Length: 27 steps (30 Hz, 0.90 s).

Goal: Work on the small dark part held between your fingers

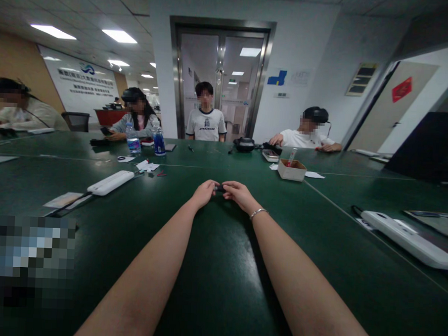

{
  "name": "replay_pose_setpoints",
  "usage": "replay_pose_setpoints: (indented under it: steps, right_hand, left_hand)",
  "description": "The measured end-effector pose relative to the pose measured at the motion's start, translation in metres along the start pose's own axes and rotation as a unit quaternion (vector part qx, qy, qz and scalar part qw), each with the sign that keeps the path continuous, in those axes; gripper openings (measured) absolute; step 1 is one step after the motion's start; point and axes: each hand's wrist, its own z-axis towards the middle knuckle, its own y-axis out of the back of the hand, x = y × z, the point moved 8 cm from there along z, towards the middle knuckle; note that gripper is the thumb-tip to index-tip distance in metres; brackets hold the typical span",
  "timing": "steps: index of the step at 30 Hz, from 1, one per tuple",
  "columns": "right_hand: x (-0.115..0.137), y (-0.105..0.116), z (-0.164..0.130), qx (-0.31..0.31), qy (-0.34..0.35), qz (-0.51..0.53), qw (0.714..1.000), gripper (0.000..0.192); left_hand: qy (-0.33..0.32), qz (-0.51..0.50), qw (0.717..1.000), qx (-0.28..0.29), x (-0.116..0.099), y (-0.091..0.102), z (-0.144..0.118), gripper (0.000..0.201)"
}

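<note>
Out over the green table [213, 247], both my arms reach forward and the hands meet at the fingertips. Between them is a small black object [219, 188] with a paler end toward the left; its kind is too small to make out. My left hand [205, 193] pinches the paler end, fingers closed. From the other side my right hand [239, 194], with a silver bracelet at the wrist, grips the black end between thumb and fingers. The fingers cover part of the object.
White power strips [110, 183] lie left and right. Farther back are two bottles [159, 141], paper scraps [147, 166], a small open box [291, 172] and a black headset [244, 144]. Several people sit or stand across the table; one person's hand [275, 140] rests near a dark item.
</note>
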Motion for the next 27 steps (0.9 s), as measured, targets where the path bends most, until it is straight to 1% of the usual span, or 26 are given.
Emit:
replay_pose_setpoints:
  steps: [4,7,9,13,15,19,22,25,27]
  right_hand:
    - [-0.001,0.001,0.001,-0.005,0.0,0.003,1.0,0.009]
    - [-0.001,0.0,0.001,-0.002,-0.001,0.003,1.0,0.009]
    - [-0.001,0.0,0.001,-0.001,-0.001,0.004,1.0,0.009]
    - [-0.001,0.0,0.001,0.001,-0.001,0.009,1.0,0.009]
    - [-0.001,0.0,0.001,0.003,0.0,0.006,1.0,0.009]
    - [0.0,0.001,0.0,0.003,0.001,0.006,1.0,0.01]
    - [0.0,0.001,-0.001,-0.002,-0.001,0.008,1.0,0.009]
    - [0.0,0.001,-0.002,-0.003,-0.007,0.015,1.0,0.005]
    - [0.0,0.0,-0.002,-0.005,-0.015,0.015,1.0,0.007]
  left_hand:
    - [0.025,-0.011,1.0,-0.002,0.004,-0.001,0.0,0.026]
    - [0.004,0.002,1.0,0.001,0.002,-0.001,0.001,0.028]
    - [-0.004,0.012,1.0,0.001,0.002,-0.001,0.001,0.026]
    - [0.011,0.006,1.0,0.008,0.005,-0.001,0.001,0.027]
    - [0.001,0.012,1.0,0.007,0.003,-0.001,0.0,0.03]
    - [-0.002,0.029,1.0,0.001,0.001,-0.001,-0.001,0.025]
    - [-0.009,0.021,1.0,-0.002,-0.002,0.0,-0.002,0.025]
    - [-0.032,0.003,0.999,-0.008,-0.008,0.002,-0.005,0.025]
    - [-0.049,-0.012,0.999,-0.014,-0.013,0.004,-0.007,0.024]
